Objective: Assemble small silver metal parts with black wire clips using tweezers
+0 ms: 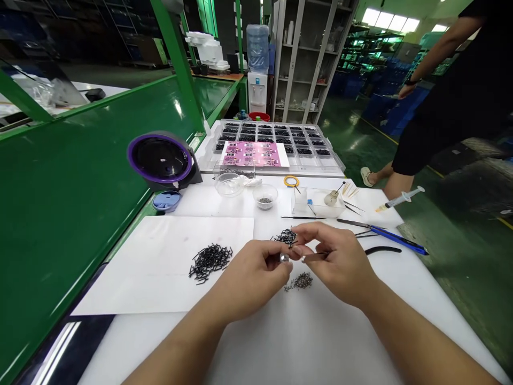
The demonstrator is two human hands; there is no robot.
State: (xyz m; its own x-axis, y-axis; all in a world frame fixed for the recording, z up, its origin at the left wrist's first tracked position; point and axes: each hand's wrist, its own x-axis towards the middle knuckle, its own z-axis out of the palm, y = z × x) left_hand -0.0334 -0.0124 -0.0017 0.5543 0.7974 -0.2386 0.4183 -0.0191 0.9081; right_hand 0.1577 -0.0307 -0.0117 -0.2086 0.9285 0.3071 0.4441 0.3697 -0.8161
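Observation:
My left hand [256, 272] is closed in a pinch on a tiny silvery part [284, 258] at its fingertips. My right hand [332, 259] is closed around thin metal tweezers [315, 257], whose tip points left at that part. Both hands hover over the white table [280, 331]. A small heap of fine grey bits [300, 280] lies just below them. Just behind my fingers sits a small pile of thin black pins [285, 236], and a bigger pile of black pins [210, 260] rests on a white sheet to the left.
A purple-rimmed round device [161, 159] stands at the back left, a compartment tray with a pink label sheet [256, 153] behind. Small clear dishes [265, 195], a tape roll [290, 181], a blue-handled tool [396, 238] and a syringe [401, 200] lie about. A person in black [444, 101] stands at right.

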